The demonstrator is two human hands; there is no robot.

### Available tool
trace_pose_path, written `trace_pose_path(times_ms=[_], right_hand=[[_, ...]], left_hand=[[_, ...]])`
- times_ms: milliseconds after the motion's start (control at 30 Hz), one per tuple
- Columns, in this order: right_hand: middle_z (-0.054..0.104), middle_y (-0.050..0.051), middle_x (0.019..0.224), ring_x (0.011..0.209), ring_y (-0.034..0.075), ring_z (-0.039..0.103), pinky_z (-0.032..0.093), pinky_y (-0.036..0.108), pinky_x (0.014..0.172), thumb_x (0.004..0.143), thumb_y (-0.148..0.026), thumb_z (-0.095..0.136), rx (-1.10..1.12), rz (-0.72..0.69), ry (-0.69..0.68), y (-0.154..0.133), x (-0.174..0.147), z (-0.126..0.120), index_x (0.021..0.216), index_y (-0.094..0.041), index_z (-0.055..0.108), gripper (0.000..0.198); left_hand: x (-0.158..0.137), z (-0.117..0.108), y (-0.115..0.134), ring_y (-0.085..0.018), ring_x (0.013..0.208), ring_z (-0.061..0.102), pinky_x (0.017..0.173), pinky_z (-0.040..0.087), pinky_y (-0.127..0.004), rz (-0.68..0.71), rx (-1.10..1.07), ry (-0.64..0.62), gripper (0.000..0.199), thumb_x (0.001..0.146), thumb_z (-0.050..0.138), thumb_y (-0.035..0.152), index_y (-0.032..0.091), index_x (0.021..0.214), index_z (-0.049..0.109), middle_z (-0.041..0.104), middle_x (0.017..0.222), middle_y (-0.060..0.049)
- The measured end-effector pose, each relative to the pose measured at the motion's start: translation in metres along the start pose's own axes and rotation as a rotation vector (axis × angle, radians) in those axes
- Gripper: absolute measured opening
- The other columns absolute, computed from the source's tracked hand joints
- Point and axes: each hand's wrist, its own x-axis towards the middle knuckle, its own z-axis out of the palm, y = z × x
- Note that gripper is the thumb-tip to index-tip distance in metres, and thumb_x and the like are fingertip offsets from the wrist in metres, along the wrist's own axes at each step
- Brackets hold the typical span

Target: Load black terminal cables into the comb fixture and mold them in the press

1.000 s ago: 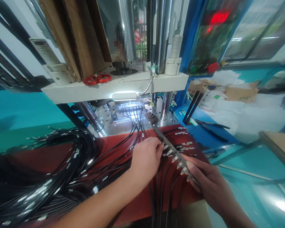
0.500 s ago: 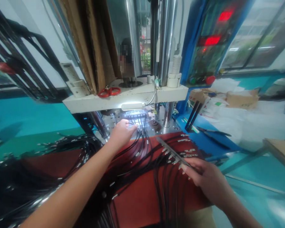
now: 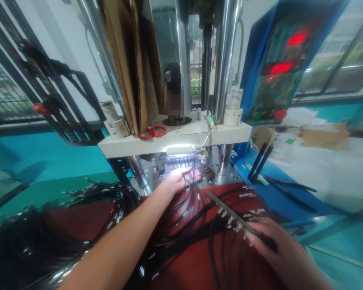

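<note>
Black cables (image 3: 12, 245) lie heaped across the lower left of the frame, their pale ends catching light. Above them, at upper left, I make out black metal bars (image 3: 45, 58) against a window. My left forearm slants up from the bottom edge towards the centre. Brown cardboard (image 3: 122, 64) stands at upper centre-left on a white press plate (image 3: 133, 147), with red-handled scissors (image 3: 152, 132) just beside it. Under the plate's front edge, a lit lamp (image 3: 180, 151) shines over a metal block (image 3: 181, 161).

In front of that block, mid-frame, is my left hand (image 3: 183, 180), palm upward and loosely cupped. Thin leads (image 3: 193, 193) run from the block across its fingers; I cannot tell whether they are gripped or simply lie there.

Right of centre, a slim metal strip (image 3: 230, 213) tilts over the red mat (image 3: 199, 262), small metal connectors along its lower side. My right hand (image 3: 270, 237) holds its near end, fingers closed around it, somewhat blurred.

Further right I see a blue control box (image 3: 254, 52) with glowing red digits at the top, two dark upright sticks (image 3: 261, 161) below, a long black tool (image 3: 290, 183), then white sacks (image 3: 314, 157).
</note>
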Motion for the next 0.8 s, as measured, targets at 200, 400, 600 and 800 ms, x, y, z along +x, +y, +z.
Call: trace_pose_path(times_ms=[200, 400, 600, 800], right_hand=[[0.07, 0.005, 0.114, 0.105, 0.027, 0.065, 0.054, 0.036, 0.088, 0.084, -0.053, 0.063, -0.092, -0.062, -0.057, -0.008, 0.029, -0.029, 0.113, -0.03, 0.069, 0.037], [0.068, 0.008, 0.114, 0.106, 0.021, 0.063, 0.047, 0.033, 0.094, 0.101, -0.033, 0.042, -0.288, -0.378, -0.09, -0.087, 0.17, -0.019, 0.115, -0.021, 0.068, 0.033], [0.064, 0.009, 0.118, 0.101, 0.022, 0.063, 0.052, 0.043, 0.088, 0.096, -0.034, 0.057, -0.388, -0.234, -0.167, -0.111, 0.307, 0.042, 0.116, -0.016, 0.063, 0.027], [0.06, 0.01, 0.124, 0.104, 0.023, 0.062, 0.053, 0.045, 0.088, 0.095, -0.034, 0.058, -0.398, -0.196, -0.229, -0.104, 0.332, 0.053, 0.121, -0.017, 0.059, 0.031]], left_hand=[[-0.006, -0.007, -0.012, -0.02, 0.075, 0.072, 0.073, 0.061, -0.033, -0.093, -0.103, -0.037, 0.016, 0.093, 0.047, 0.007, 0.002, 0.098, 0.061, 0.07, 0.085, -0.016], [-0.018, -0.011, -0.015, -0.018, 0.067, 0.07, 0.068, 0.061, -0.031, -0.128, -0.133, -0.047, 0.015, 0.092, 0.052, 0.01, 0.003, 0.1, 0.062, 0.071, 0.081, -0.014], [-0.028, -0.008, -0.016, -0.017, 0.064, 0.069, 0.065, 0.06, -0.028, -0.132, -0.123, -0.029, 0.014, 0.092, 0.053, 0.011, 0.002, 0.095, 0.062, 0.07, 0.078, -0.014], [-0.032, -0.01, -0.017, -0.017, 0.064, 0.068, 0.065, 0.06, -0.029, -0.143, -0.132, -0.032, 0.018, 0.093, 0.049, 0.01, -0.001, 0.093, 0.063, 0.069, 0.079, -0.015]])
